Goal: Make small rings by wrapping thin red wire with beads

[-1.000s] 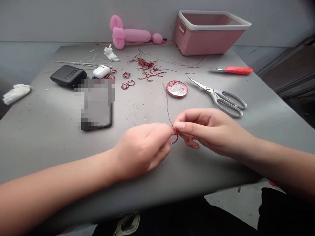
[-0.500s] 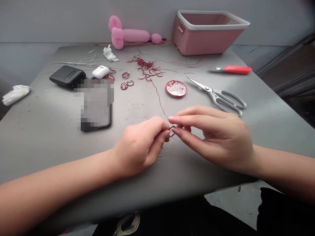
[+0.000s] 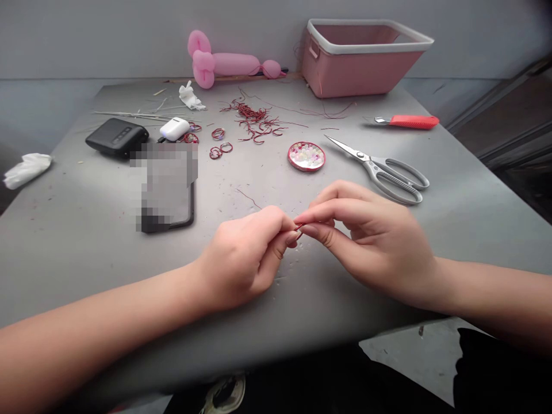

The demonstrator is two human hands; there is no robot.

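My left hand (image 3: 248, 256) and my right hand (image 3: 371, 236) meet just above the grey table (image 3: 86, 241), fingertips pinched together on a small red wire ring (image 3: 298, 229). Most of the ring is hidden between the fingers. A thin loose end of red wire (image 3: 250, 199) shows above my left hand. Beyond my hands lie a round red lid of pale beads (image 3: 306, 156), several finished red wire rings (image 3: 219, 149) and a tangle of red wire scraps (image 3: 254, 118).
Steel scissors (image 3: 383, 169) lie to the right, a red-handled tool (image 3: 409, 121) behind them. A pink basket (image 3: 362, 54) and a pink balloon shape (image 3: 228, 62) stand at the back. A phone (image 3: 168, 190), black box (image 3: 116, 136), white earbud case (image 3: 175, 129) and crumpled tissue (image 3: 26, 169) lie left.
The long wire tail that rose toward the bead lid has swung left and now shows only as a short end above my left hand. My right hand has turned and closed in on the ring.
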